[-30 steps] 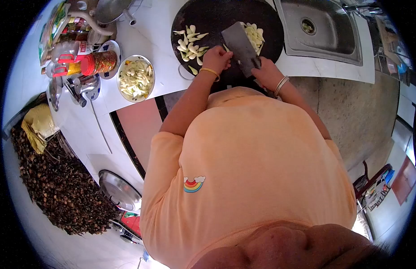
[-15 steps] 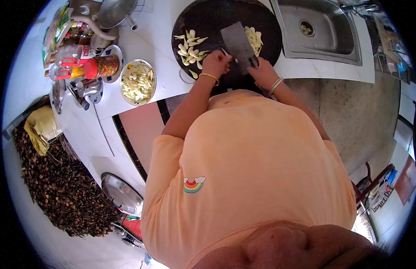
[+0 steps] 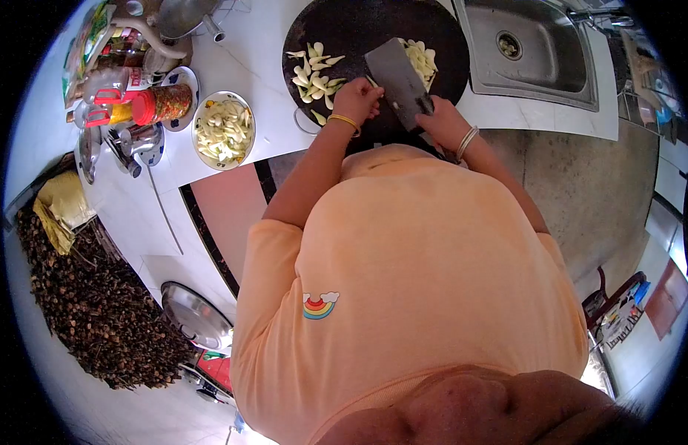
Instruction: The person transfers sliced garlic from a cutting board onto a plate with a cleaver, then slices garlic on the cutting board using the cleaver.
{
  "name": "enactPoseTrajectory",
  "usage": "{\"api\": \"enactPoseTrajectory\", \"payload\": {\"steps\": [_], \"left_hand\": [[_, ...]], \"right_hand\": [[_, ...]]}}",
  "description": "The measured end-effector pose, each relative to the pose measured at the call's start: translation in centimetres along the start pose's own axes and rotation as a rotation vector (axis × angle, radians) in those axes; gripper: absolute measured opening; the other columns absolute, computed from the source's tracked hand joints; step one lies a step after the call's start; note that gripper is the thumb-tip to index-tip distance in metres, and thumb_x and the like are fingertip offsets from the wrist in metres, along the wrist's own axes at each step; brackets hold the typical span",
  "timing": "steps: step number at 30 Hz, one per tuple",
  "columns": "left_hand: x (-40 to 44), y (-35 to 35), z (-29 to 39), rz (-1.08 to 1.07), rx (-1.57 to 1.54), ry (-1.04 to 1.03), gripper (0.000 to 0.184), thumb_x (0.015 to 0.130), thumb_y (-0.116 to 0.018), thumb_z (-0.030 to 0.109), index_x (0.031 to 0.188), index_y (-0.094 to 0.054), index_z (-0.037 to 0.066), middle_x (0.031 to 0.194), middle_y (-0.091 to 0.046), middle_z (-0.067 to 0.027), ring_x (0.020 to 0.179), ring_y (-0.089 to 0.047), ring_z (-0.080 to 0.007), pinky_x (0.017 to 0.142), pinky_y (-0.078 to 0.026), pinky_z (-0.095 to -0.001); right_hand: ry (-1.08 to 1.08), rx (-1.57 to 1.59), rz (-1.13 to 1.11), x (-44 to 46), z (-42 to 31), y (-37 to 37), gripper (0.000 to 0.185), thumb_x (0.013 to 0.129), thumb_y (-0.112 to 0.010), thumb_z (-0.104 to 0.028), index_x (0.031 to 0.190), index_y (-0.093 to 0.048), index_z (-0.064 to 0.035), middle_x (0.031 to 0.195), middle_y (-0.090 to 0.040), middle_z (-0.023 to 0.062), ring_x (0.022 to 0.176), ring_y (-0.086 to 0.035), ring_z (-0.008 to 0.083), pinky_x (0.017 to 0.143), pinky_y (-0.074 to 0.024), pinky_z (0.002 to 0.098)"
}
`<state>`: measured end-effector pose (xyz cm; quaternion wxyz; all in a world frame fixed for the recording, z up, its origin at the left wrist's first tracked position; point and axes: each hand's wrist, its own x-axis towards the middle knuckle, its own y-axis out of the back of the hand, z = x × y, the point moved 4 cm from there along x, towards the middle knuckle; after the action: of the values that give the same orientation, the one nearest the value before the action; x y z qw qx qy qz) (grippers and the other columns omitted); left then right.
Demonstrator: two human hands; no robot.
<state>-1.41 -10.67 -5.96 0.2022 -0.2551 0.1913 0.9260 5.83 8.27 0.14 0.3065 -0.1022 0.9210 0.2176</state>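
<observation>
My right hand is wrapped round the handle of a cleaver, whose broad blade lies slanted over a round dark cutting board. Left of the blade, my left hand has its fingers curled in a pinch. A small pale garlic clove pokes out at its fingertips, mostly hidden. Several whole peeled garlic cloves lie loosely on the board's left side. Beyond the blade, on the right, sits a pile of garlic, partly covered by the cleaver.
A patterned bowl of pale cut pieces stands on the white counter to the left. Further left are a red-lidded jar, other bottles and a pan. A steel sink adjoins the board on the right.
The cleaver's handle end and my right hand have shifted slightly right and nearer me, and the blade is tilted differently. My left hand stays almost in place. The whole view has shifted slightly.
</observation>
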Motion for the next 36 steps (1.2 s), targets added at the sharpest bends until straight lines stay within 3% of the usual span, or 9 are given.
{"api": "enactPoseTrajectory", "payload": {"steps": [6,8,13,17,20,23,29,33,36], "left_hand": [[0.2,0.0,-0.3,-0.017,0.003,-0.006,0.022,0.091,-0.065,0.022,0.086,-0.062,0.001,0.068,-0.065,-0.0082,0.057,-0.064,-0.0154,0.049,-0.052,-0.0284],[0.2,0.0,-0.2,-0.017,0.009,0.009,0.021,0.091,-0.065,0.022,0.087,-0.063,0.001,0.067,-0.065,-0.0077,0.057,-0.064,-0.0152,0.049,-0.052,-0.0284],[0.6,-0.4,-0.6,-0.013,0.069,-0.010,0.024,0.091,-0.064,0.026,0.090,-0.064,0.002,0.069,-0.066,-0.0079,0.057,-0.065,-0.0152,0.050,-0.052,-0.0294],[0.1,-0.5,-0.3,0.090,0.271,-0.096,0.034,0.092,-0.060,0.035,0.090,-0.065,0.002,0.077,-0.069,-0.0128,0.064,-0.068,-0.0228,0.063,-0.054,-0.0342],[-1.0,1.4,1.6,0.328,0.516,-0.271,0.026,0.089,-0.062,0.031,0.094,-0.067,0.006,0.095,-0.068,-0.0160,0.088,-0.065,-0.0362,0.078,-0.052,-0.0428],[-2.0,5.0,3.0,0.504,0.769,-0.373,0.021,0.088,-0.061,0.026,0.095,-0.067,0.007,0.103,-0.063,-0.0157,0.090,-0.064,-0.0359,0.078,-0.052,-0.0446],[-0.6,5.8,2.7,0.417,1.033,-0.244,0.018,0.086,-0.062,0.021,0.095,-0.066,0.005,0.103,-0.058,-0.0154,0.092,-0.064,-0.0330,0.076,-0.053,-0.0460],[-1.0,4.6,4.1,0.499,0.987,-0.376,0.020,0.085,-0.064,0.021,0.092,-0.066,0.002,0.099,-0.062,-0.0163,0.088,-0.065,-0.0320,0.076,-0.053,-0.0438],[0.3,2.5,3.0,0.364,0.535,-0.325,0.025,0.084,-0.067,0.027,0.088,-0.067,0.002,0.080,-0.069,-0.0166,0.080,-0.068,-0.0262,0.071,-0.053,-0.0382]], "right_hand": [[0.014,-0.010,-0.012,0.8,-0.7,0.2,0.027,0.082,-0.063,-0.017,0.090,-0.053,0.0066,0.065,-0.058,0.0113,0.044,-0.055,0.0177,0.038,-0.0455,0.0322],[-0.064,-0.053,-0.037,1.0,-1.3,-0.1,0.034,0.083,-0.062,-0.020,0.096,-0.056,0.0113,0.074,-0.065,0.0229,0.061,-0.066,0.0336,0.058,-0.0534,0.0410],[0.118,-0.161,0.175,2.9,1.8,-2.9,0.036,0.083,-0.062,-0.024,0.097,-0.058,0.0090,0.081,-0.065,0.0256,0.078,-0.064,0.0433,0.073,-0.0518,0.0463],[0.108,-0.053,0.146,3.2,2.7,-2.6,0.039,0.082,-0.063,-0.027,0.099,-0.058,0.0078,0.088,-0.064,0.0271,0.086,-0.062,0.0442,0.078,-0.0499,0.0483],[0.086,0.027,0.198,3.3,2.9,-2.2,0.041,0.082,-0.063,-0.028,0.100,-0.056,0.0084,0.089,-0.064,0.0277,0.087,-0.063,0.0432,0.078,-0.0497,0.0485],[0.043,0.080,0.253,1.9,2.0,-1.4,0.040,0.082,-0.063,-0.027,0.099,-0.055,0.0080,0.088,-0.063,0.0297,0.086,-0.062,0.0442,0.078,-0.0498,0.0485],[0.181,-0.085,0.191,1.9,1.8,-2.1,0.037,0.082,-0.063,-0.025,0.098,-0.056,0.0079,0.095,-0.062,0.0312,0.092,-0.061,0.0442,0.083,-0.0486,0.0479],[0.153,-0.157,0.143,1.9,2.3,-1.9,0.038,0.082,-0.063,-0.024,0.101,-0.054,0.0076,0.098,-0.061,0.0316,0.095,-0.060,0.0451,0.084,-0.0484,0.0487],[0.174,-0.221,0.253,1.7,2.3,-1.3,0.039,0.081,-0.062,-0.023,0.102,-0.053,0.0076,0.097,-0.062,0.0318,0.094,-0.060,0.0459,0.083,-0.0487,0.0494]]}}
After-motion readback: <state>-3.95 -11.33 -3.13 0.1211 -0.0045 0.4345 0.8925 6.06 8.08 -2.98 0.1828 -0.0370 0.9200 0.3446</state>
